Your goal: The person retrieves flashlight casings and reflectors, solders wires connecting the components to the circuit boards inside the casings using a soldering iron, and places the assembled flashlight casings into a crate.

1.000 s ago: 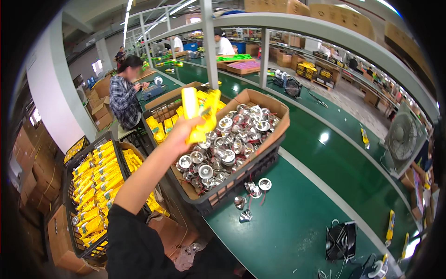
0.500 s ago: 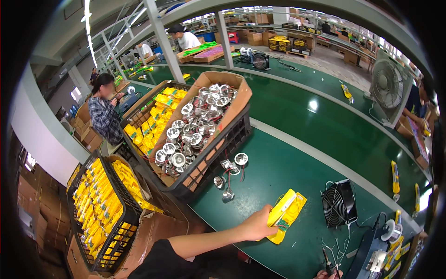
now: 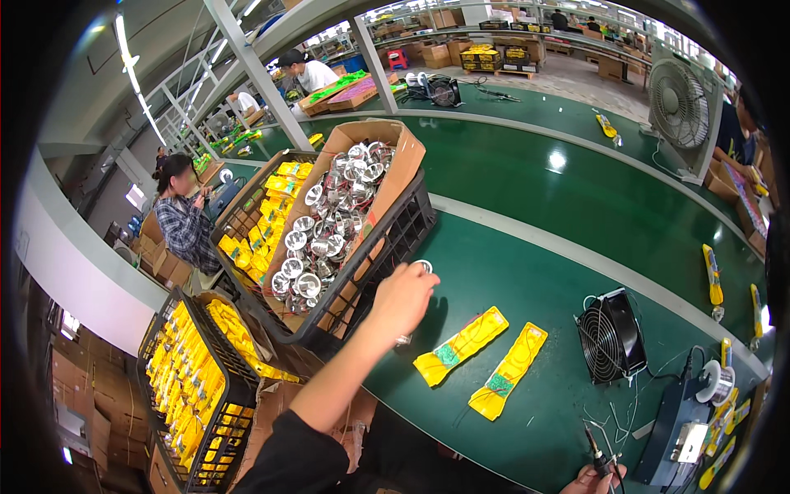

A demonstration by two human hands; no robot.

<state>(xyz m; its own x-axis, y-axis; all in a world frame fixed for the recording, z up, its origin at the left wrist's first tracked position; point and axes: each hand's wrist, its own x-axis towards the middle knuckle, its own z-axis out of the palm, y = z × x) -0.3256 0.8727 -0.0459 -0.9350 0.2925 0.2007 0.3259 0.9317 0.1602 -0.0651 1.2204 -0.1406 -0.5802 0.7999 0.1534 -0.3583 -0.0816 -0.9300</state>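
My left hand (image 3: 403,296) is over the green table, its fingers curled down on a silver lamp reflector; the white rim (image 3: 424,265) shows just past the knuckles and the fingertips are partly hidden. Another reflector (image 3: 403,339) shows below the wrist. To the right, two flat yellow packs with small green circuit boards lie side by side: the left pack (image 3: 471,339) and the right pack (image 3: 517,366). At the lower edge my right hand (image 3: 594,479) is closed around a soldering iron (image 3: 599,457), its tip pointing up and left.
A black crate (image 3: 362,288) with a carton of reflectors (image 3: 309,284) and yellow packs stands left of the hand. Another crate (image 3: 197,412) of yellow packs is lower left. A small black fan (image 3: 609,337), solder spool (image 3: 717,383) and blue-grey soldering station (image 3: 671,436) stand right.
My left hand has let go of the yellow pack and moved up-left to the reflectors. Two packs now lie apart on the table. My right hand keeps the soldering iron.
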